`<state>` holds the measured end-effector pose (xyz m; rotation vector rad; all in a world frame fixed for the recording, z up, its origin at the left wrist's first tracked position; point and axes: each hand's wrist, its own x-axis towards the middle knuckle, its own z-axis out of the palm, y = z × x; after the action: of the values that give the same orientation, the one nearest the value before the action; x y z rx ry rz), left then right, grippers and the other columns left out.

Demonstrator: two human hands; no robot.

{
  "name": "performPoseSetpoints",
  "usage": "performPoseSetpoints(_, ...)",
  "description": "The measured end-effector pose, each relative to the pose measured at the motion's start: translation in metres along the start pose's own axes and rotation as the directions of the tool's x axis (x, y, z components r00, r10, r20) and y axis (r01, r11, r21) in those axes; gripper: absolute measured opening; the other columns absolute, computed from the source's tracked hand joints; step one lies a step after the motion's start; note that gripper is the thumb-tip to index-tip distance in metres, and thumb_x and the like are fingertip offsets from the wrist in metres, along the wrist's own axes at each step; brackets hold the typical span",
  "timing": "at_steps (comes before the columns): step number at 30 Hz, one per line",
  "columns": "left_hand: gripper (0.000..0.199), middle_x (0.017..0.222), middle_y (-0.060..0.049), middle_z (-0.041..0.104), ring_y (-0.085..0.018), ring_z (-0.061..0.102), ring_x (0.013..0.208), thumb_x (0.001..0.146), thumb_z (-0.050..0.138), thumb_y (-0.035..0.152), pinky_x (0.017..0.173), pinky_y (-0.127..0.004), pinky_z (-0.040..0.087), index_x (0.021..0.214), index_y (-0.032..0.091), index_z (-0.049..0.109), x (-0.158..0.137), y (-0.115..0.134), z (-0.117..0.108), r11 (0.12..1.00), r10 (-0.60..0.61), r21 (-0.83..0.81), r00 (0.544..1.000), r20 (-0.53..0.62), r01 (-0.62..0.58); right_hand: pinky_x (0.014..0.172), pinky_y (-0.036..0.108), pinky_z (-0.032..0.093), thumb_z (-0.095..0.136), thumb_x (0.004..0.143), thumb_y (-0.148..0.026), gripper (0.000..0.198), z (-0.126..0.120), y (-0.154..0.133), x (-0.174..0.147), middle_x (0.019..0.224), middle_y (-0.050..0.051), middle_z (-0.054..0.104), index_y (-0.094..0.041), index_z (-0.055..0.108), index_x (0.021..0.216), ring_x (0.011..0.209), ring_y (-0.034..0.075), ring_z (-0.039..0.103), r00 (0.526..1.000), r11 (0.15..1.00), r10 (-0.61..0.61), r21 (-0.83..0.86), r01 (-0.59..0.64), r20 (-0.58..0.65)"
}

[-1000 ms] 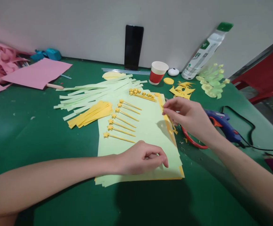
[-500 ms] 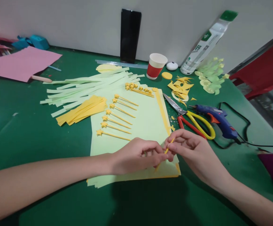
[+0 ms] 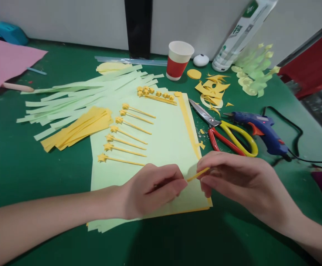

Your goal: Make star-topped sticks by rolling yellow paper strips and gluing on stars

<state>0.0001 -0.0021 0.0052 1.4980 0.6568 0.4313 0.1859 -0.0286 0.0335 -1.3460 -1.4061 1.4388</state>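
Note:
My left hand (image 3: 155, 190) is closed, thumb and forefinger pinching one end of a thin yellow paper strip (image 3: 194, 177). My right hand (image 3: 238, 184) has its thumb and fingertips round the strip's other end, which points up to the right. Both hands are just above the front of a pale green paper stack (image 3: 166, 147). Beyond the left hand, several yellow paper stars on thin stems (image 3: 126, 150) lie in a slanting row on the stack. A tighter bunch of star stems (image 3: 161, 99) rests at its back edge.
Scissors (image 3: 219, 125) and a blue glue gun (image 3: 260, 127) with a black cord lie on the right. Behind are yellow paper scraps (image 3: 212, 92) and a paper cup (image 3: 179, 61). Green strips (image 3: 74, 98), yellow strips (image 3: 79, 127) and pink paper (image 3: 9, 64) lie on the left.
The camera view has shifted, so the table things appear larger and mostly farther left. My hands have moved apart, and the yellow strip has turned from steep to nearly level between them.

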Motion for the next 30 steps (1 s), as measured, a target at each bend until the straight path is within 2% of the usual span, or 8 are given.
performPoseSetpoints(2, 0.023, 0.049, 0.006, 0.041, -0.006, 0.033, 0.042, 0.084, 0.039, 0.028, 0.040, -0.018, 0.026, 0.063, 0.018, 0.040, 0.0004, 0.0009, -0.0007, 1.000, -0.024, -0.011, 1.000, 0.014, 0.024, 0.044, 0.021, 0.048, 0.068, 0.067, -0.022, 0.008, -0.0010, -0.0030, -0.0011, 0.069, 0.001, 0.062, -0.027, 0.066, 0.073, 0.049, 0.010, 0.057, 0.998, 0.998, -0.057, -0.038, 0.056, -0.022)
performPoseSetpoints(7, 0.020, 0.047, 0.008, 0.033, -0.005, 0.024, 0.040, 0.082, 0.044, 0.029, 0.036, -0.018, 0.019, 0.066, 0.019, 0.039, 0.0000, 0.0007, -0.0015, 0.998, -0.060, -0.028, 0.998, 0.027, 0.060, 0.045, 0.022, 0.049, 0.070, 0.068, -0.027, 0.008, -0.0042, -0.0065, -0.0031, 0.069, 0.000, 0.064, -0.031, 0.068, 0.074, 0.051, 0.010, 0.056, 0.995, 0.991, -0.100, -0.096, 0.097, -0.030)
performPoseSetpoints(19, 0.017, 0.049, 0.009, 0.032, -0.005, 0.022, 0.043, 0.082, 0.046, 0.023, 0.039, -0.017, 0.020, 0.067, 0.018, 0.038, 0.0027, 0.0004, -0.0012, 0.999, -0.035, -0.016, 0.999, -0.026, 0.035, 0.049, 0.013, 0.050, 0.069, 0.067, -0.020, 0.005, -0.0023, -0.0092, -0.0032, 0.067, -0.001, 0.064, -0.020, 0.064, 0.070, 0.053, 0.007, 0.057, 0.990, 0.973, -0.102, -0.216, 0.078, -0.102)
performPoseSetpoints(27, 0.018, 0.050, 0.009, 0.035, -0.006, 0.025, 0.044, 0.081, 0.048, 0.024, 0.040, -0.017, 0.021, 0.066, 0.019, 0.039, 0.0013, -0.0005, 0.0019, 0.998, -0.055, -0.019, 0.996, -0.071, 0.054, 0.050, 0.011, 0.049, 0.067, 0.067, -0.017, 0.007, -0.0040, -0.0099, -0.0072, 0.068, -0.003, 0.065, -0.022, 0.064, 0.071, 0.058, 0.007, 0.058, 0.980, 0.946, -0.165, -0.300, 0.124, -0.113)
performPoseSetpoints(30, 0.018, 0.049, 0.009, 0.036, -0.005, 0.025, 0.044, 0.080, 0.049, 0.025, 0.039, -0.017, 0.021, 0.066, 0.019, 0.039, 0.0009, -0.0013, 0.0027, 0.998, -0.063, -0.032, 0.994, -0.094, 0.061, 0.046, 0.012, 0.047, 0.066, 0.069, -0.018, 0.005, -0.0040, -0.0088, -0.0057, 0.068, -0.003, 0.064, -0.022, 0.064, 0.071, 0.054, 0.006, 0.055, 0.978, 0.934, -0.174, -0.335, 0.127, -0.116)
